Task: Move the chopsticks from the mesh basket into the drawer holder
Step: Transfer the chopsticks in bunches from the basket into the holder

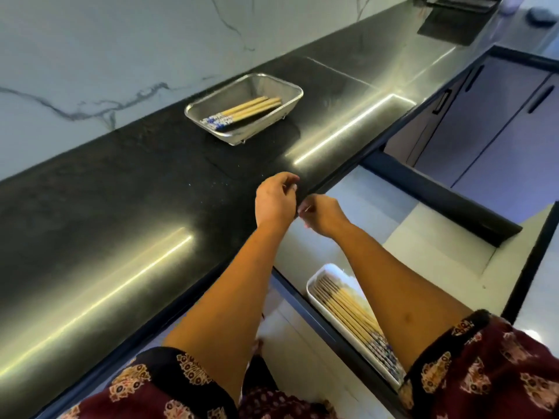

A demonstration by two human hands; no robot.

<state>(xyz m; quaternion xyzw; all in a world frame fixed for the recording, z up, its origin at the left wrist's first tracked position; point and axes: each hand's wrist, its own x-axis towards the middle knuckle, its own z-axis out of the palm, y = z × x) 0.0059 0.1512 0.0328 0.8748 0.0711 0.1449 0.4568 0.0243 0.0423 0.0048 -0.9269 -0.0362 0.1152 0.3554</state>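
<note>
Patterned maroon sleeves (484, 367) fill the bottom of my view, and both bare forearms reach up from them toward the counter edge. Just below my right forearm I see the white drawer holder (325, 316) sitting in the open drawer (423, 246), already lined with a row of wooden chopsticks (348, 309), their blue-patterned ends toward me; the forearm hides part of the row.

My left hand (276, 198) hangs over the front edge of the black countertop (121, 192), fingers loosely curled with nothing in them that I can make out. My right hand (322, 214) sits just beside it over the drawer, fingers bent inward; whether it pinches anything I cannot tell, since the fingertips are blurred. The 2 hands are almost touching.

Further back on the countertop stands the metal mesh basket (290, 86), well apart from both hands. Inside it lie the remaining chopsticks (245, 111), a small bunch resting diagonally, blue-patterned ends toward the basket's near left corner and plain wooden ends toward its far right. Behind the counter rises a white marble-veined wall (106, 55)
</note>
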